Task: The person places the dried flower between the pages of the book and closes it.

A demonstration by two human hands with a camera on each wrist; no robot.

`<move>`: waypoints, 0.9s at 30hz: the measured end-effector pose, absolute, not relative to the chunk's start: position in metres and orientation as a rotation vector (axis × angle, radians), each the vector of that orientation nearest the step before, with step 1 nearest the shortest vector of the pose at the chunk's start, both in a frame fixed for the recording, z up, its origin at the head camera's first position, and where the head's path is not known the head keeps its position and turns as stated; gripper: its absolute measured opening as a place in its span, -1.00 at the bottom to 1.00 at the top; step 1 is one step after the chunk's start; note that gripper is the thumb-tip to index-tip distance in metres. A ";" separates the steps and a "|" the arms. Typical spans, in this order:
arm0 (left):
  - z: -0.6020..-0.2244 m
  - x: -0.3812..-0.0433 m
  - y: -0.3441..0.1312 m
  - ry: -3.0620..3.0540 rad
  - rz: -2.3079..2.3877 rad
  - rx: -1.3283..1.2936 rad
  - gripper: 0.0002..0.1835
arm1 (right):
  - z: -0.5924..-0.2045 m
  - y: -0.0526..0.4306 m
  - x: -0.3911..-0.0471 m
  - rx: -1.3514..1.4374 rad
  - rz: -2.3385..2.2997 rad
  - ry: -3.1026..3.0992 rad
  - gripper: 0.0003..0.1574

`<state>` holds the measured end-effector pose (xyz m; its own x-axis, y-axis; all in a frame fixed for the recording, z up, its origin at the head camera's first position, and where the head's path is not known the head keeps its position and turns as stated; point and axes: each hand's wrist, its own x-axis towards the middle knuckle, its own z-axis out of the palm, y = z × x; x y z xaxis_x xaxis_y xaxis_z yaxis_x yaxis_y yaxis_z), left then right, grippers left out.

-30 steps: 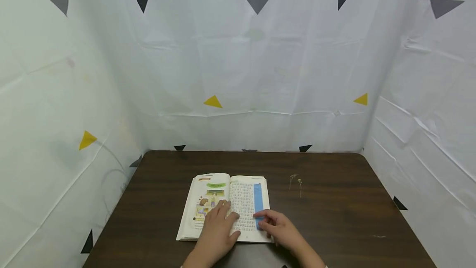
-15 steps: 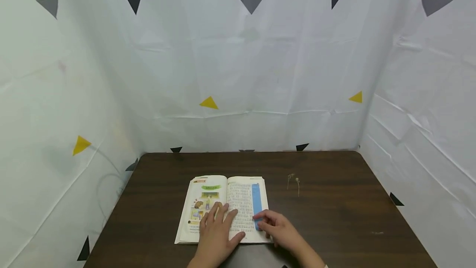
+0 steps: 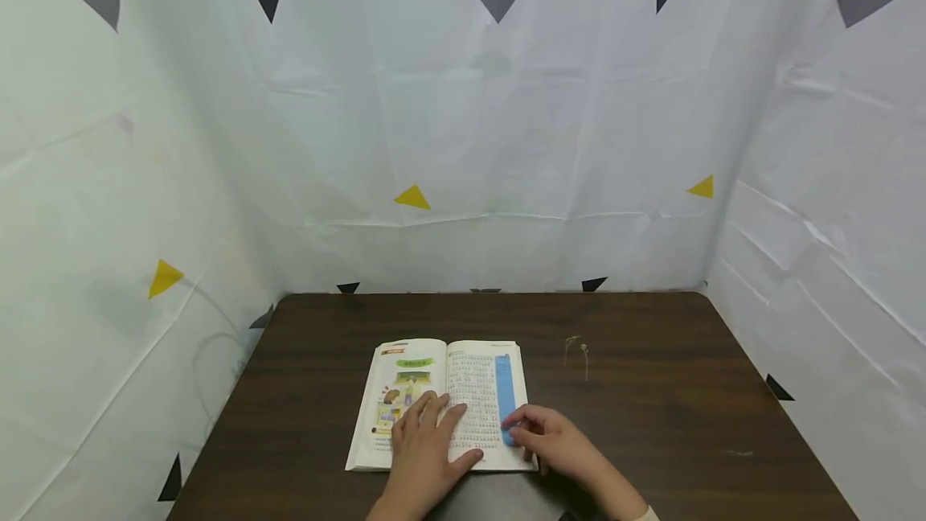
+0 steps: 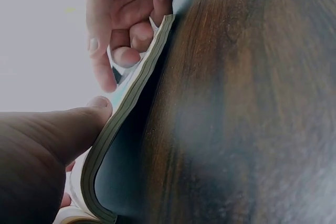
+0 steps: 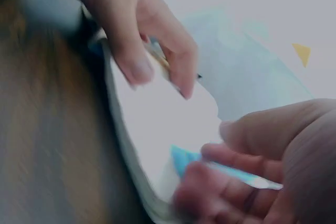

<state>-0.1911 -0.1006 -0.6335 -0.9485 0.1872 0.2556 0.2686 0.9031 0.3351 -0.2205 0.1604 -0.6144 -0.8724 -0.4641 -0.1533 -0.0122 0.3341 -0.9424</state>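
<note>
A wrinkled white sheet with black, grey and yellow triangles (image 3: 492,127) rises beyond the dark brown wood-grain desk (image 3: 665,400). Left of the desk's middle, well short of its far edge, a thick white-paged paper book (image 3: 466,383) lies spread, its spine running toward that edge. The bare left hand (image 3: 427,449) rests across the spine, fingers spread and holding nothing, thumb on the right page's near edge. The bare right hand (image 3: 553,441) is at that page's right side, fingers bent, thumb and index tips close together; whether they pinch anything I can't tell. They meet the near end of a narrow, flat sky-blue strip (image 3: 505,388), perhaps printed, whose long axis runs from there toward the far edge; the right hand is the nearer one.
</note>
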 end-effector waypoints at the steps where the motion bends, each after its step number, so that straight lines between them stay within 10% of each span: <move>1: -0.633 -0.192 -0.100 -2.849 -0.545 -0.345 -0.20 | -0.611 0.164 -0.224 -0.431 -1.514 2.243 -0.70; 17: -0.636 -0.193 -0.099 -2.855 -0.558 -0.334 -0.22 | -0.591 0.228 -0.288 -0.138 -0.828 3.000 -0.87; 27: -0.633 -0.192 -0.099 -2.873 -0.605 -0.323 -0.22 | -0.591 0.230 -0.313 0.025 -0.697 3.118 -0.60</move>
